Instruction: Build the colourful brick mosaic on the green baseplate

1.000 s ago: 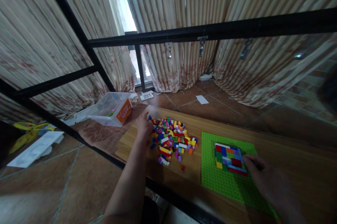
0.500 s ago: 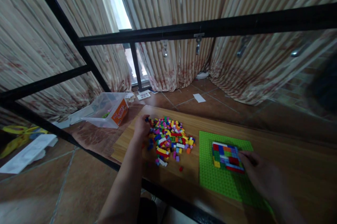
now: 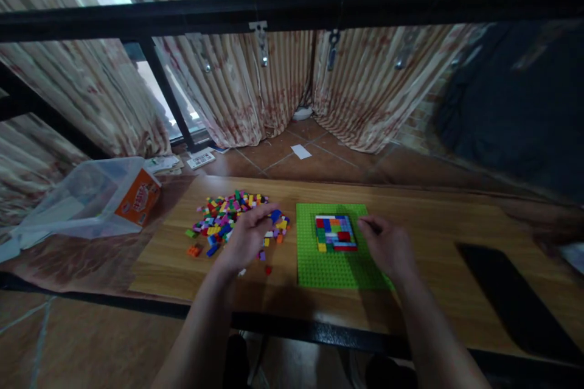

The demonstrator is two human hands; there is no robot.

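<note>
Over the right side of a pile of loose toy bricks (image 3: 221,218), my left hand (image 3: 246,240) pinches a blue brick (image 3: 275,215) at its fingertips. A green baseplate (image 3: 331,273) lies to the right of the pile. On it sits a flat, multicoloured block of joined bricks (image 3: 335,232), with red, white, blue, green and yellow pieces. My right hand (image 3: 385,244) is at the baseplate's right edge, just beside the joined bricks. Its fingers are curled together, and whatever is between them is hidden.
The wooden table (image 3: 424,212) carries a black flat object (image 3: 515,297) at the right. A clear plastic bin (image 3: 91,194) with an orange label stands beyond the table's left end. A black metal rail (image 3: 292,8) crosses in front of the curtains (image 3: 274,91).
My left hand has moved right from the pile's far left side, carrying the blue brick toward the baseplate. My right hand stays beside the joined bricks. The view has turned right.
</note>
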